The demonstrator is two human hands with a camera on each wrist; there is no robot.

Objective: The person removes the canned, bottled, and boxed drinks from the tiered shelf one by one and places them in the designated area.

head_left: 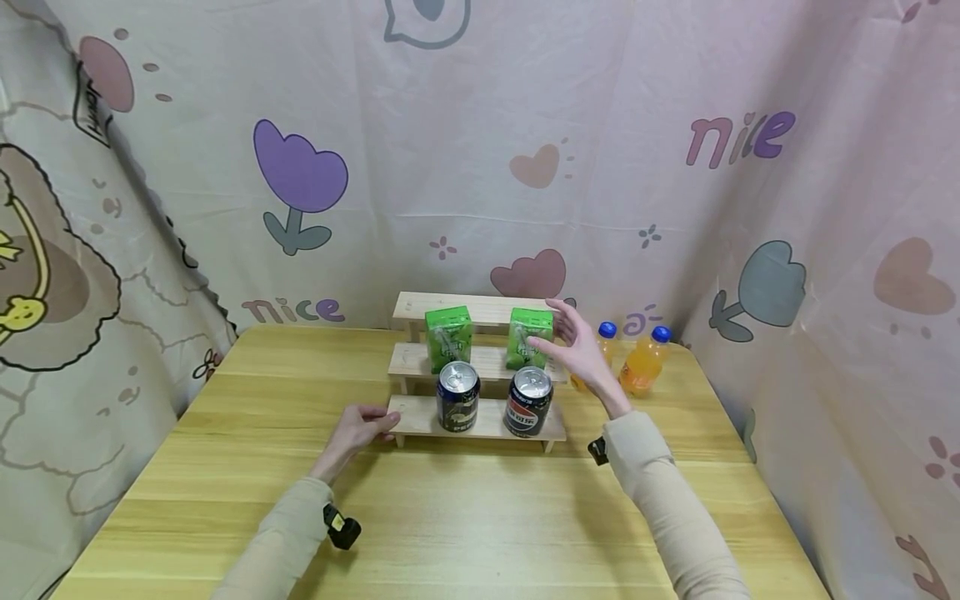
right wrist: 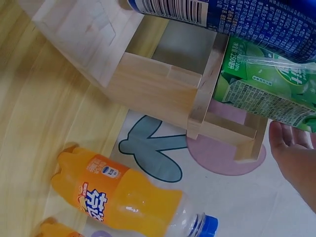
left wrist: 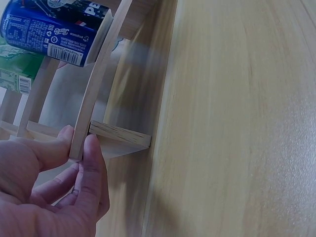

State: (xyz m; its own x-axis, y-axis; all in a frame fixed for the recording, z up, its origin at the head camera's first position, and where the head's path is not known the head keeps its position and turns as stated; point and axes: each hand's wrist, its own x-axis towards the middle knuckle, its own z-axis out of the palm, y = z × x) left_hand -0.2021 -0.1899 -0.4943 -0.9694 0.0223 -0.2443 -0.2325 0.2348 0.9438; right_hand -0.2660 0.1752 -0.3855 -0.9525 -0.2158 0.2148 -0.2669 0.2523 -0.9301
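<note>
A three-tier wooden shelf [head_left: 480,411] stands on the table. At the left end of its lowest board, my left hand [head_left: 362,429] pinches the edge between thumb and fingers, as the left wrist view shows [left wrist: 64,182]. On the middle tier are two green juice boxes; the right one [head_left: 519,350] is held by my right hand [head_left: 581,350], thumb across its front and fingers at its right and back. The left juice box [head_left: 448,337] stands apart from it. Two dark blue soda cans, a left one [head_left: 457,404] and a right one [head_left: 528,408], stand upright on the lowest tier.
Two orange soda bottles with blue caps, a nearer one [head_left: 642,365] and another [head_left: 606,342], stand right of the shelf, the latter partly behind my right hand. A printed curtain [head_left: 442,167] hangs behind the wooden table [head_left: 480,525].
</note>
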